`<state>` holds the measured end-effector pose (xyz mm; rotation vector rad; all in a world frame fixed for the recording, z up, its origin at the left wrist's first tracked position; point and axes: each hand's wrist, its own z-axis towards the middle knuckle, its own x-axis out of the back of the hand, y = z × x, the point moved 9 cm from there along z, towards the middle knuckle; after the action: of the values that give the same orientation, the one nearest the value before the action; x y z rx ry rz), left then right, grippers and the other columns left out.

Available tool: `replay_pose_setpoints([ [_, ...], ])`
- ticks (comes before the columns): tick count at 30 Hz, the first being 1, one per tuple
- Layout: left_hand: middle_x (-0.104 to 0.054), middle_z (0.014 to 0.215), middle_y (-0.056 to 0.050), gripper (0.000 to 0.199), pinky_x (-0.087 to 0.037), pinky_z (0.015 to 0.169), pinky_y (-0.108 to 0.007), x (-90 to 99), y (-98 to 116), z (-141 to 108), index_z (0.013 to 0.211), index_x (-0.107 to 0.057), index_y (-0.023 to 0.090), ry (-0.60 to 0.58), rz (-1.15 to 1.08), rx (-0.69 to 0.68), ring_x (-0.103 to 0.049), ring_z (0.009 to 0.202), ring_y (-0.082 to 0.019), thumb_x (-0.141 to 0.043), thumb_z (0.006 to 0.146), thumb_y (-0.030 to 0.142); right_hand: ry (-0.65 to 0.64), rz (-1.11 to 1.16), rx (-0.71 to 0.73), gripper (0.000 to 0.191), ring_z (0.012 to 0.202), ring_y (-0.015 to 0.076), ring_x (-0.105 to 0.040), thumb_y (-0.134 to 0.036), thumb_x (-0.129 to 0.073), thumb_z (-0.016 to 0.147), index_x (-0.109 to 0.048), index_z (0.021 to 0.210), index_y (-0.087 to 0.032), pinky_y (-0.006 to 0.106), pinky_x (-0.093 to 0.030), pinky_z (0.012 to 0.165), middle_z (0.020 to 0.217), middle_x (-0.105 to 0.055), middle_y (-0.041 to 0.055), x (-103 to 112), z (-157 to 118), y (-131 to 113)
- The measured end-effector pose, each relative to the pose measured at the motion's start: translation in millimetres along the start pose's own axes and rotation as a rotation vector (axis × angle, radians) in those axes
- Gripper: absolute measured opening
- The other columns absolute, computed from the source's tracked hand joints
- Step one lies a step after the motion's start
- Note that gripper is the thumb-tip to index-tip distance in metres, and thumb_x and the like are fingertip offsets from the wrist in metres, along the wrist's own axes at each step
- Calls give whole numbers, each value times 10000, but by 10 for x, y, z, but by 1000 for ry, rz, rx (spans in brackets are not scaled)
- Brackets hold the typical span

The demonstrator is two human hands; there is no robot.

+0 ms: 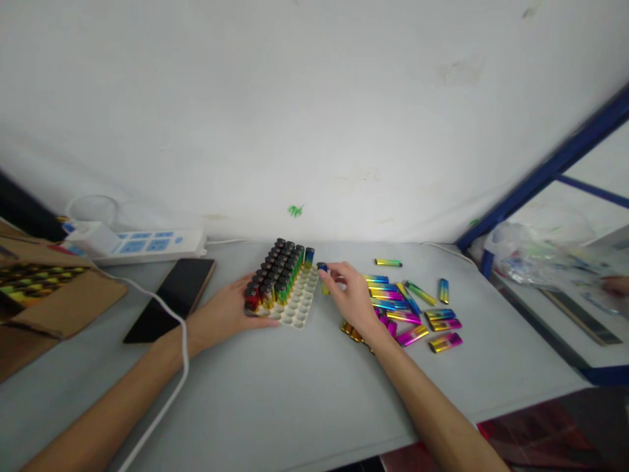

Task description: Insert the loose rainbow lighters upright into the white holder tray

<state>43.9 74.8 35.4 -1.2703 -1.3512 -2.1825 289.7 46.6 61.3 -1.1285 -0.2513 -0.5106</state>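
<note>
A white tray [301, 308] with round holes stands on the grey table. Its left part holds several upright lighters [280, 265] with dark tops, in red, gold and green rows; one blue-and-yellow lighter [309, 257] stands at the far end of another row. My left hand [230, 311] grips the tray's left edge, its thumb along the near side. Just right of the tray, my right hand [346, 288] pinches a blue-topped yellow lighter [324, 278] upright. Beside and partly behind that hand lies a loose pile of shiny lighters [398, 308] in blue, yellow, pink and gold.
At the left are a black phone [171, 298], a white power strip [152, 244], an open cardboard box [73, 298] of lighters and a white cable [185, 347] crossing my left forearm. A blue metal frame [535, 174], plastic bags [515, 252] and another person's hand [616, 286] are at the right.
</note>
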Motion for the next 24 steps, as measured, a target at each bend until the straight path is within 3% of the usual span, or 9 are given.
replay_pose_setpoints([
  [3,-703,1452,-163,938,-475,1241,-503,-8,-12,7,1392,-669,180,6,-27,-3,-685,1315,-394,-900,639,688,27,-57,0,329,769,208,-719,-498,-611,1027,-748,1044,-200,332,-575,787,841,-760,43,54,43,-46],
  [8,-704,1461,-167,907,-461,1239,-537,-12,-2,1,1397,-673,199,-6,-31,30,-667,1340,-408,-901,646,655,-11,-50,21,288,864,228,-780,-429,-588,1051,-722,1153,-195,336,-586,853,1010,-817,76,-30,110,-85],
  [17,-664,1499,-213,935,-438,1255,-556,-9,26,2,1411,-652,145,-11,-40,28,-637,1381,-410,-915,648,618,-211,-434,102,243,1020,252,-723,-300,-540,1110,-699,1249,-181,333,-529,897,1161,-768,136,-256,186,-155],
  [24,-700,1459,-168,869,-493,1219,-539,37,78,-3,1407,-653,187,29,-55,-25,-682,1322,-390,-909,677,582,-370,-833,-17,324,988,287,-747,-379,-454,1151,-678,1253,-169,339,-508,783,1143,-748,168,-410,342,-252],
])
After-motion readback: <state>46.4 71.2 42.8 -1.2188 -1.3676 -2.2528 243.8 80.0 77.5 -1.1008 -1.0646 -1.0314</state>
